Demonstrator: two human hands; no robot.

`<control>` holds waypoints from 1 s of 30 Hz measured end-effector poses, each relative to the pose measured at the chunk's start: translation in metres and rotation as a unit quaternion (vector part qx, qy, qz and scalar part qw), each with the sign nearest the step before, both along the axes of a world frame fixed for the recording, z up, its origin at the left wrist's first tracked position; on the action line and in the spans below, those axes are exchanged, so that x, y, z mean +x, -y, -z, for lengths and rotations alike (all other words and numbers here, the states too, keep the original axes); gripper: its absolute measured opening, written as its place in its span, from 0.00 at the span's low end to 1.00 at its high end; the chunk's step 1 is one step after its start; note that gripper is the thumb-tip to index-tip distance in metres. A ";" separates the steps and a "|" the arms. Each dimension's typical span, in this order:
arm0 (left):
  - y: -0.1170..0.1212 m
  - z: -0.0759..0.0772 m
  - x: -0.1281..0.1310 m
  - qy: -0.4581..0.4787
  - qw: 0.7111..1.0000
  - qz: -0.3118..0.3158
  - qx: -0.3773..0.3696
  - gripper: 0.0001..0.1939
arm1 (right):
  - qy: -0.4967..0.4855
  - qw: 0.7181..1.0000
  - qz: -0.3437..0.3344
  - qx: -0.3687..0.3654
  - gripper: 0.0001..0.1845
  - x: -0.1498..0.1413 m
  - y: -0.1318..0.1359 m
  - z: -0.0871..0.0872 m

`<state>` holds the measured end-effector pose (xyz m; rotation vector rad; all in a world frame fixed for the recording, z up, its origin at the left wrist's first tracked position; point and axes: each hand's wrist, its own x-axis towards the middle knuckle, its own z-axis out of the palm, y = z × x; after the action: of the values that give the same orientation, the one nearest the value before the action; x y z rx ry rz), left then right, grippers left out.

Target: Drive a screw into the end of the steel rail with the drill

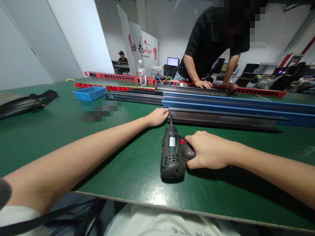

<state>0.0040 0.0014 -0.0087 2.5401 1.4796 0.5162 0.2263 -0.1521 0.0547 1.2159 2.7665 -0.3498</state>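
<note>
My right hand (209, 150) is wrapped around the handle of a dark cordless drill (172, 152) lying on the green table (61, 131). The drill's bit points at the near left end of a long dark metal rail (221, 119). My left hand (158, 116) is curled at that same rail end, fingers pinched close to the drill bit; what they pinch is too small to make out.
Long blue rails (236, 105) and more dark rails (133, 96) lie behind. A blue tray (90, 92), a water bottle (142, 72) and red rails (110, 77) stand further back. A person in black leans on the far side, both hands on the rails. A bag (22, 101) lies left.
</note>
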 end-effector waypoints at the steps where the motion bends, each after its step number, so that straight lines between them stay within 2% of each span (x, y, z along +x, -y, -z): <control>1: -0.002 0.002 -0.001 0.018 1.000 0.010 -0.004 0.20 | 0.000 1.000 0.000 0.000 0.13 0.000 0.000 0.000; 7: -0.010 0.004 -0.005 0.109 0.992 0.028 -0.063 0.18 | -0.003 1.000 -0.003 0.000 0.12 0.000 0.000 0.001; 17: 0.001 -0.005 0.003 0.032 0.999 -0.025 -0.029 0.22 | -0.002 1.000 -0.001 0.000 0.13 0.000 0.000 0.001; 24: 0.004 -0.005 0.004 -0.025 0.999 -0.029 0.011 0.24 | 0.001 1.000 0.008 -0.005 0.14 0.000 0.000 0.000; 30: 0.003 -0.001 0.003 -0.025 0.999 -0.026 0.034 0.25 | -0.004 1.000 0.003 -0.003 0.13 0.000 0.000 0.001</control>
<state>0.0067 -0.0021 -0.0080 2.5898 1.5764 0.5232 0.2259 -0.1521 0.0540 1.2232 2.7673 -0.3640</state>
